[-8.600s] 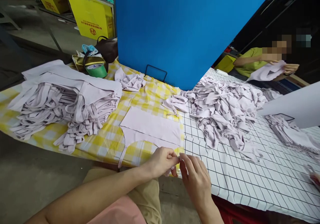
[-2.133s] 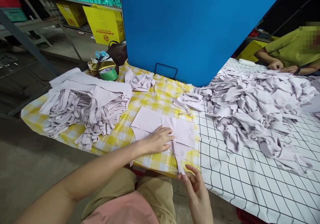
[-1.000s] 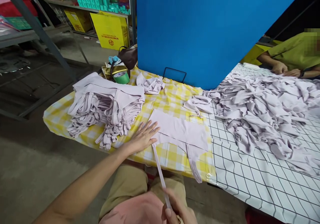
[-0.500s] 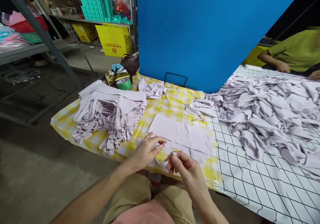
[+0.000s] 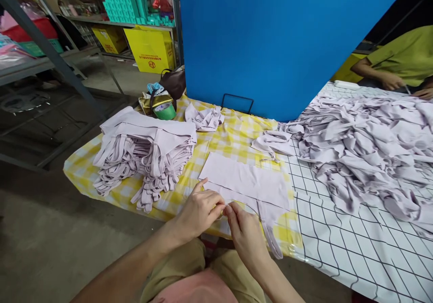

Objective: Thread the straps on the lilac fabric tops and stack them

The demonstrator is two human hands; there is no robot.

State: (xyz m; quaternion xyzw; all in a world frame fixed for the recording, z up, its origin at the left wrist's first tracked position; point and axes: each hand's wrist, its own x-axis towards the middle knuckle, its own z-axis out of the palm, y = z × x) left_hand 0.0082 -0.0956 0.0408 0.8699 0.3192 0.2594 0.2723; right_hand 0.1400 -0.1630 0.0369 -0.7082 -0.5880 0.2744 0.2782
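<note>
A pale lilac strappy top [image 5: 246, 176] lies flat in front of me, one of its straps [image 5: 271, 240] hanging toward the table's front edge. Over its near left part, my left hand [image 5: 204, 208] is closed in a pinch, thumb against forefinger. My right hand [image 5: 245, 228] pinches right beside it, the fingertips of both hands meeting. Whatever lies between them is too small and covered to make out. To the left rises a neat stack of matching tops [image 5: 149, 134], with many straps drooping down its front.
A yellow checked cloth [image 5: 233, 136] covers this end of the table. A tall blue panel [image 5: 270, 46] stands behind. On the right, a large loose heap of lilac garments [image 5: 365, 145] spreads over a white grid cloth [image 5: 338, 244]. Green tape [image 5: 164, 111] sits at the back; a person [image 5: 399, 64] works opposite.
My left hand has gone from open fingers to a pinch, and my right hand has moved left to meet it. The right strap now shows, hanging toward the edge.
</note>
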